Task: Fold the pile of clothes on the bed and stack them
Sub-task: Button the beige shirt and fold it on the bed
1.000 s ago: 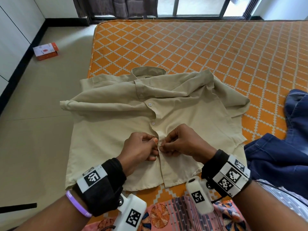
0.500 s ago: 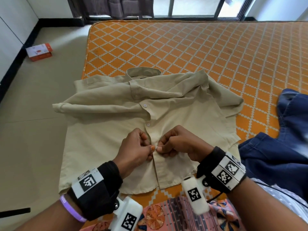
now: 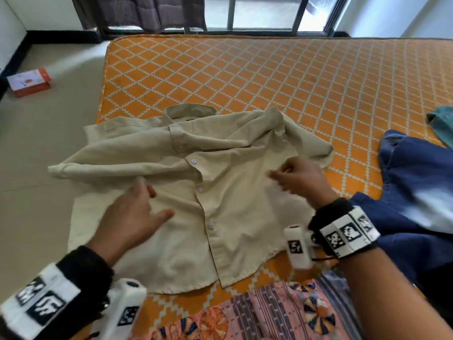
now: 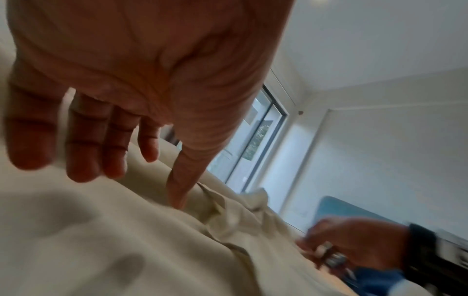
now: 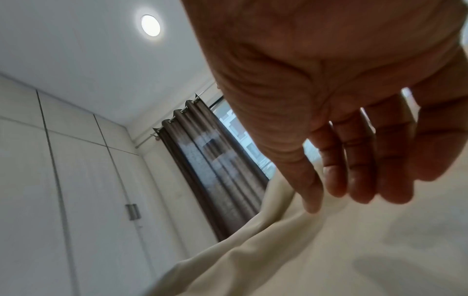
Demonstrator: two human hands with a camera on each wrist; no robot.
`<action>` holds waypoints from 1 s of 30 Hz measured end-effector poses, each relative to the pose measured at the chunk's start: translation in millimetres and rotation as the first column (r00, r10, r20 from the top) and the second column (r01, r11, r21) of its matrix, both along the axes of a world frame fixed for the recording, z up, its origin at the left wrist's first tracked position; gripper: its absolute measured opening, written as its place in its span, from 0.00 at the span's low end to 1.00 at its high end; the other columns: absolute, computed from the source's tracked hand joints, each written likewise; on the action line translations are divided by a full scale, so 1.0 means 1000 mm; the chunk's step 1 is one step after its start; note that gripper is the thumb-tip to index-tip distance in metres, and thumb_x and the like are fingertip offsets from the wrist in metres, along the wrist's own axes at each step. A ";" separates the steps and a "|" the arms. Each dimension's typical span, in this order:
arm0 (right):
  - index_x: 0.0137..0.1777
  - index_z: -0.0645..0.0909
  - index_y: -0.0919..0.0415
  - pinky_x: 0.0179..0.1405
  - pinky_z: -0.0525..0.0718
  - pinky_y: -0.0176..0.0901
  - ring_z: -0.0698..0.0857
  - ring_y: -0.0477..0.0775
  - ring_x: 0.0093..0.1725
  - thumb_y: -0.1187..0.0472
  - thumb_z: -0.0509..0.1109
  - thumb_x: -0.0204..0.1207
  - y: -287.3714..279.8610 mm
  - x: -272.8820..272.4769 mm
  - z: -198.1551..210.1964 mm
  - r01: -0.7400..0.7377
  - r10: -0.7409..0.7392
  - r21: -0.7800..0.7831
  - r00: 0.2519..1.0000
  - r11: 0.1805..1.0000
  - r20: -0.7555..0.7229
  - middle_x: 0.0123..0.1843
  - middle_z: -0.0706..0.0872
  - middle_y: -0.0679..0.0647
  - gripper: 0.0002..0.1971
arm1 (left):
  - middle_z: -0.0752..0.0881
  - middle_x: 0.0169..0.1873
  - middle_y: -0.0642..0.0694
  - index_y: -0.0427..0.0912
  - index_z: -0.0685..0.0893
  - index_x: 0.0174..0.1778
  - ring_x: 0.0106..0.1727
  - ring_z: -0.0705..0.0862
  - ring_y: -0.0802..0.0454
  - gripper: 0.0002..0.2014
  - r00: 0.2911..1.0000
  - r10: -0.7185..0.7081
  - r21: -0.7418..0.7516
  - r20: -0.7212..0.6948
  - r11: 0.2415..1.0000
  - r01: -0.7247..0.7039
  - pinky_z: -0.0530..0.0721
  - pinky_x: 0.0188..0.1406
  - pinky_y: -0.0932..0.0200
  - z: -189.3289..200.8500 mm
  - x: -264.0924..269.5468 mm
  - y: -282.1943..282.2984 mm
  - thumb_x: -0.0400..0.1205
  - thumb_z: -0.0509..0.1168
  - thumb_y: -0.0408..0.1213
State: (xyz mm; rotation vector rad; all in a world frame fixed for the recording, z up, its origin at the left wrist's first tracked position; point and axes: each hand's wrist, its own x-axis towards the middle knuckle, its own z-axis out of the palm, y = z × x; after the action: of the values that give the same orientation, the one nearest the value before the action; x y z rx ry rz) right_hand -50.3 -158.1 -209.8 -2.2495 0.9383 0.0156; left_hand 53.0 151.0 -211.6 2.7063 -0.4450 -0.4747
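- Shirt: beige, front up, buttoned, collar at far end; lies on the near left part of the bed, left side overhanging the edge.
- Left hand: fingers spread and loose, over left front panel, holding nothing.
- Right hand: fingers loosely bent over right chest, nothing gripped; blurred.
- Sleeves bunched across the chest; right shoulder rumpled.
- Judgement: step is smoothing before folding. Sweep palms outward from the button line, flatten sleeves first, pull the overhang onto the bed.
- Jeans wait at right.
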 end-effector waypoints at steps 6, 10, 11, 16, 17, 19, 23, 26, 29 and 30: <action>0.55 0.84 0.68 0.61 0.82 0.54 0.83 0.64 0.60 0.45 0.84 0.69 -0.044 -0.026 -0.001 0.020 -0.064 -0.136 0.943 0.990 -0.326 0.55 0.85 0.60 0.27 | 0.79 0.68 0.34 0.37 0.73 0.68 0.65 0.80 0.32 0.40 0.937 0.342 0.131 -0.066 0.934 -0.332 0.82 0.60 0.36 -0.009 0.037 0.082 0.68 0.81 0.55; 0.52 0.82 0.66 0.55 0.83 0.52 0.83 0.61 0.55 0.51 0.89 0.62 -0.050 -0.031 -0.007 0.102 -0.112 -0.049 0.947 0.994 -0.302 0.51 0.85 0.58 0.27 | 0.69 0.77 0.34 0.37 0.63 0.81 0.69 0.75 0.30 0.50 0.768 0.569 0.072 -0.294 0.814 -0.576 0.83 0.45 0.37 -0.011 0.024 0.111 0.70 0.82 0.50; 0.51 0.84 0.66 0.53 0.84 0.51 0.85 0.61 0.53 0.52 0.91 0.59 -0.050 -0.035 -0.007 0.112 -0.114 -0.024 0.950 0.993 -0.289 0.51 0.88 0.57 0.28 | 0.72 0.75 0.34 0.36 0.63 0.81 0.66 0.78 0.31 0.48 0.712 0.594 0.046 -0.374 0.779 -0.625 0.83 0.43 0.40 -0.011 0.018 0.114 0.71 0.82 0.47; 0.43 0.86 0.65 0.35 0.82 0.49 0.85 0.60 0.36 0.58 0.87 0.66 -0.050 -0.058 0.006 0.227 -0.226 0.152 0.974 0.962 -0.021 0.36 0.87 0.60 0.14 | 0.88 0.43 0.34 0.28 0.84 0.49 0.41 0.84 0.39 0.08 0.648 0.557 -0.062 -0.519 0.731 -0.679 0.82 0.44 0.49 -0.015 -0.010 0.128 0.80 0.74 0.30; 0.40 0.86 0.66 0.34 0.80 0.49 0.82 0.59 0.33 0.58 0.84 0.70 -0.048 -0.063 0.010 0.243 -0.256 0.162 0.964 0.956 0.064 0.34 0.85 0.60 0.12 | 0.87 0.42 0.34 0.29 0.84 0.46 0.41 0.82 0.40 0.07 0.653 0.562 -0.101 -0.507 0.714 -0.693 0.82 0.44 0.49 -0.015 -0.011 0.130 0.81 0.73 0.29; 0.40 0.88 0.64 0.37 0.83 0.55 0.83 0.60 0.35 0.55 0.79 0.76 -0.039 -0.079 0.019 0.253 -0.296 0.194 0.925 0.948 0.238 0.34 0.86 0.61 0.12 | 0.86 0.46 0.35 0.31 0.83 0.48 0.47 0.82 0.40 0.07 0.663 0.545 -0.191 -0.513 0.681 -0.707 0.83 0.47 0.45 -0.003 -0.016 0.134 0.83 0.72 0.32; 0.39 0.87 0.62 0.34 0.81 0.51 0.82 0.57 0.37 0.53 0.74 0.82 -0.012 -0.112 0.039 0.233 -0.339 0.285 0.844 0.930 0.417 0.34 0.85 0.61 0.14 | 0.87 0.53 0.33 0.32 0.82 0.57 0.51 0.84 0.40 0.10 0.676 0.471 -0.376 -0.566 0.582 -0.721 0.86 0.48 0.44 0.026 -0.030 0.137 0.89 0.63 0.37; 0.46 0.87 0.66 0.28 0.82 0.43 0.84 0.53 0.31 0.56 0.74 0.82 -0.002 -0.131 0.067 0.264 -0.453 0.423 0.771 0.867 0.448 0.36 0.87 0.65 0.12 | 0.88 0.53 0.30 0.30 0.83 0.60 0.44 0.85 0.40 0.11 0.714 0.449 -0.537 -0.538 0.470 -0.700 0.87 0.38 0.50 0.050 -0.046 0.139 0.89 0.61 0.34; 0.49 0.85 0.64 0.16 0.75 0.33 0.76 0.44 0.17 0.61 0.73 0.82 0.001 -0.155 0.101 0.258 -0.613 0.646 0.675 0.718 0.411 0.23 0.82 0.53 0.06 | 0.87 0.50 0.33 0.33 0.82 0.59 0.40 0.85 0.43 0.08 0.737 0.433 -0.653 -0.519 0.356 -0.669 0.88 0.25 0.57 0.080 -0.067 0.150 0.88 0.63 0.32; 0.50 0.84 0.63 0.15 0.74 0.32 0.74 0.43 0.17 0.62 0.73 0.82 0.001 -0.164 0.111 0.218 -0.652 0.720 0.644 0.658 0.401 0.22 0.80 0.50 0.04 | 0.87 0.50 0.34 0.35 0.81 0.60 0.40 0.85 0.44 0.08 0.734 0.427 -0.675 -0.529 0.313 -0.668 0.89 0.25 0.57 0.091 -0.077 0.157 0.87 0.65 0.31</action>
State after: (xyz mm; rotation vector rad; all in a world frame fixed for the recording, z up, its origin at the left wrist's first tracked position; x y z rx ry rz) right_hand -214.6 -157.3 -98.4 -1.1852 0.9173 -0.5727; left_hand -23.7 307.8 -120.4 1.6044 0.3240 -0.2696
